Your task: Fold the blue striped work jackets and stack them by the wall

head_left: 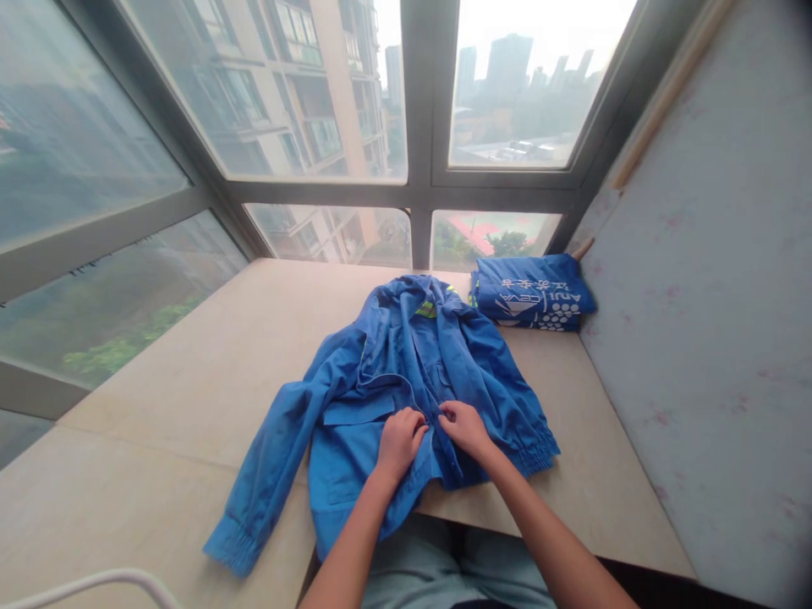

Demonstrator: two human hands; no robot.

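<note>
A blue work jacket (pixel 355 414) lies front up with its collar toward the window and its front partly open. Its left-hand sleeve stretches out toward the near left, and the other sleeve lies at the right. My left hand (pixel 402 440) pinches one front edge of the jacket near the lower middle. Just across from it, my right hand (pixel 464 425) pinches the opposite front edge. The fingertips are close together but apart. What exactly sits between them, fabric or fastener, is too small to make out.
A folded blue garment with white print (pixel 529 292) rests at the back right by the papered wall (pixel 716 338). The pale ledge (pixel 190 372) runs up to the window frame (pixel 422 194). A white cable or tube (pixel 107 578) curves at the bottom left.
</note>
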